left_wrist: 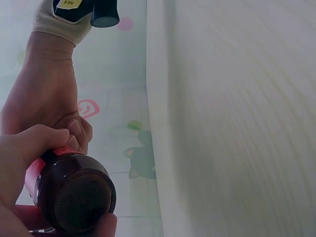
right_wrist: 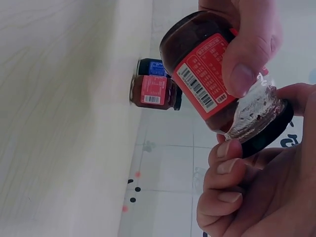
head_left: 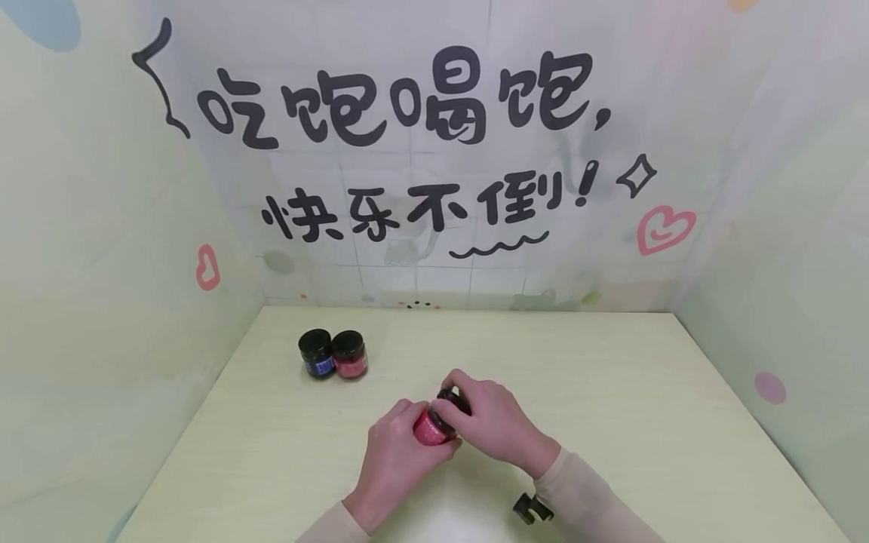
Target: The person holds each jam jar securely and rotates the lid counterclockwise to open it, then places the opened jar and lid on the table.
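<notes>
My left hand [head_left: 397, 452] grips a small dark glass jar [right_wrist: 195, 44] around its red label. The jar is tilted, its base toward the left wrist camera. Fingers of my right hand [head_left: 498, 422] hold the black lid [right_wrist: 269, 131] at the jar's other end. Crumpled clear film [right_wrist: 254, 108] surrounds the neck between lid and label. I cannot tell whether the lid sits fully on the jar. Both hands are above the pale table [head_left: 271, 467].
Two more black-lidded jars stand side by side at the table's back left: a blue-labelled jar [head_left: 317, 354] and a red-labelled jar [head_left: 349, 354]. A black device [head_left: 532, 509] is at the right sleeve. Printed curtains [head_left: 434, 279] enclose the table's back and sides.
</notes>
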A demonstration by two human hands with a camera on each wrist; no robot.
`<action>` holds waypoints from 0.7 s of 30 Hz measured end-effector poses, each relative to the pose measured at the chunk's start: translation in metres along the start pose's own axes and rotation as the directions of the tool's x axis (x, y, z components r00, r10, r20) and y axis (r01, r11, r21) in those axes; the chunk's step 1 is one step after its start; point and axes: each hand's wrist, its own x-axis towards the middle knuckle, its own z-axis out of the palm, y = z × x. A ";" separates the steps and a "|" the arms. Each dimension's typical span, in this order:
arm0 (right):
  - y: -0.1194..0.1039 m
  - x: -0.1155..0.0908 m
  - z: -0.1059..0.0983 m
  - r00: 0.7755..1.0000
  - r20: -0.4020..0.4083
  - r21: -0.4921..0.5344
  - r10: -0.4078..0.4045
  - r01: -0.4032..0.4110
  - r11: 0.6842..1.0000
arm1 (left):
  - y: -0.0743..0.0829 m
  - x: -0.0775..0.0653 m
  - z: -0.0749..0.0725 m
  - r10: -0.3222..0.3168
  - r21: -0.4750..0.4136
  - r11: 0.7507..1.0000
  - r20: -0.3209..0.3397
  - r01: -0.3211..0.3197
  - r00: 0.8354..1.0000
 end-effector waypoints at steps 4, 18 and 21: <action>0.001 0.000 -0.001 1.000 0.019 -0.008 -0.006 0.006 1.000 | -0.001 -0.001 0.001 -0.017 0.001 1.000 0.012 0.017 1.000; 0.001 -0.002 -0.003 0.998 0.061 -0.124 0.015 -0.008 0.992 | 0.001 -0.002 0.002 -0.027 -0.027 0.999 0.007 0.027 1.000; 0.000 -0.003 -0.003 0.999 0.049 -0.129 0.022 -0.016 0.991 | 0.002 -0.002 0.002 -0.029 -0.030 0.999 0.008 0.029 1.000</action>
